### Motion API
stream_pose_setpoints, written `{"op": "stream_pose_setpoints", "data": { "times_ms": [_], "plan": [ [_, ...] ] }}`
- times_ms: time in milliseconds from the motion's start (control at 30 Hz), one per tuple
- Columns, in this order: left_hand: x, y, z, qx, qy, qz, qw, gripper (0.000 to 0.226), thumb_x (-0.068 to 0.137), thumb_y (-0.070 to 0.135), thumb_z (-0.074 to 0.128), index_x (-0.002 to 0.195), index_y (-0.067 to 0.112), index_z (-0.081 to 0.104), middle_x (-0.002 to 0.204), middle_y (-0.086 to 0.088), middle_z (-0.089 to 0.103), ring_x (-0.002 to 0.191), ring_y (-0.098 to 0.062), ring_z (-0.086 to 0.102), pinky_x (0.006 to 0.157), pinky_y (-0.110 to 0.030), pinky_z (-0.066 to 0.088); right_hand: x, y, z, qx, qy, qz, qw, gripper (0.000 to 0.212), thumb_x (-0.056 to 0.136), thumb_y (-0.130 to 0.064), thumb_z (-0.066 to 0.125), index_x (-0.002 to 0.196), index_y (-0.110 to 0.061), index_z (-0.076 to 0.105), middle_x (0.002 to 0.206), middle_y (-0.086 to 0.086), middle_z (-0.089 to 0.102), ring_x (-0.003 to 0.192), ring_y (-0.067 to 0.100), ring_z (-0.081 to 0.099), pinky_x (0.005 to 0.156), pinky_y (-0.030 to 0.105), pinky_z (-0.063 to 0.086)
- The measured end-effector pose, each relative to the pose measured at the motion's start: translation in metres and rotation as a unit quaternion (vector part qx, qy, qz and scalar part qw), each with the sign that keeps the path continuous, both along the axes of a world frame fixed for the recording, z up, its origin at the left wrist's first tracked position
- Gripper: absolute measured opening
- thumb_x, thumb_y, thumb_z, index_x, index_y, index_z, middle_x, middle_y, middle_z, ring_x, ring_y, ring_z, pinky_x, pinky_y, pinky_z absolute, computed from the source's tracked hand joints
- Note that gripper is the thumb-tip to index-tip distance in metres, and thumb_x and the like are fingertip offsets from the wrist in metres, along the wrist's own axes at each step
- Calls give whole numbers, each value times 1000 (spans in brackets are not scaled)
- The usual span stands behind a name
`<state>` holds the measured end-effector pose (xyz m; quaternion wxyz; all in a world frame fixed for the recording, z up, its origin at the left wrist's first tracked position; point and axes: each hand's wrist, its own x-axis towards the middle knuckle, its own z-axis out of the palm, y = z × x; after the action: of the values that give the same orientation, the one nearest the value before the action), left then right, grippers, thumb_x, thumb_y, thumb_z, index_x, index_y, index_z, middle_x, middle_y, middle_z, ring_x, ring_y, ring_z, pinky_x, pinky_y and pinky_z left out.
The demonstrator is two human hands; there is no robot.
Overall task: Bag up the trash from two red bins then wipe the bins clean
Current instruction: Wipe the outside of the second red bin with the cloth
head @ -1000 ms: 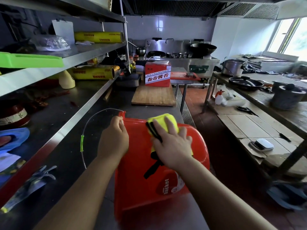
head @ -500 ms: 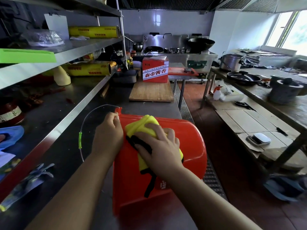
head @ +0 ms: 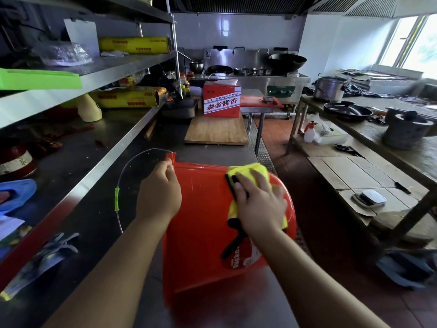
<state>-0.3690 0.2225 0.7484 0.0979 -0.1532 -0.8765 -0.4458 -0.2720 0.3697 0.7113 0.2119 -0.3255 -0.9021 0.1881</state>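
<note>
Bin point(head: 205, 233) on its side on the desk point(head: 99, 237), mouth seemingly toward 9 o'clock. Your left grip point(head: 158, 192) clasps its rim at 11; your right grip point(head: 260, 204), fingers flat, presses the cloth point(head: 250, 171) at 1.

red box point(head: 221, 100): "森帝酱香" | red bin point(head: 201, 233) label: "Bucke…", partly hidden

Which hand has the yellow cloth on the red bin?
The right hand, pressing the yellow cloth flat against the red bin; the left hand only grips the bin's edge, holding no cloth.
</note>
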Motion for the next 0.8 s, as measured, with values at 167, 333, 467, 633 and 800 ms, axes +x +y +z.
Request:
{"op": "stream_pose_setpoints", "data": {
  "times_ms": [167,333,467,633,800],
  "plan": [
    [-10,-11,-2,3,-40,-29,999,41,101,27,33,139,17,44,141,-5,48,131,-22,42,104,-28,31,-19,-76,12,62,40,162,984,36,97,-52,34,132,-52,43,150,-21,28,122,31,29,92,45,28],
    [3,-19,-8,40,-87,-74,993,45,101,40,29,146,32,31,146,-4,41,134,-22,37,104,-29,29,-17,-67,6,68,16,160,985,38,97,-55,32,135,-55,34,153,-21,18,126,32,24,95,46,26],
    [27,-22,-23,58,-59,-70,994,48,100,44,28,147,38,24,147,-2,39,134,-23,37,103,-32,30,-16,-65,7,66,19,155,986,38,97,-57,30,135,-54,35,154,-18,19,127,34,25,97,49,28],
    [39,-24,-30,61,-50,-68,995,48,100,46,24,147,39,20,149,2,36,135,-20,35,104,-34,29,-13,-67,14,70,4,158,985,38,98,-55,28,136,-52,34,153,-17,18,125,33,26,98,49,29],
    [37,-18,-11,97,-53,-43,993,45,102,31,31,146,22,32,145,-6,43,132,-21,39,98,-25,30,-4,-71,31,69,-2,159,985,37,99,-54,29,134,-51,38,150,-17,24,115,31,33,88,45,32]
  ]
}}
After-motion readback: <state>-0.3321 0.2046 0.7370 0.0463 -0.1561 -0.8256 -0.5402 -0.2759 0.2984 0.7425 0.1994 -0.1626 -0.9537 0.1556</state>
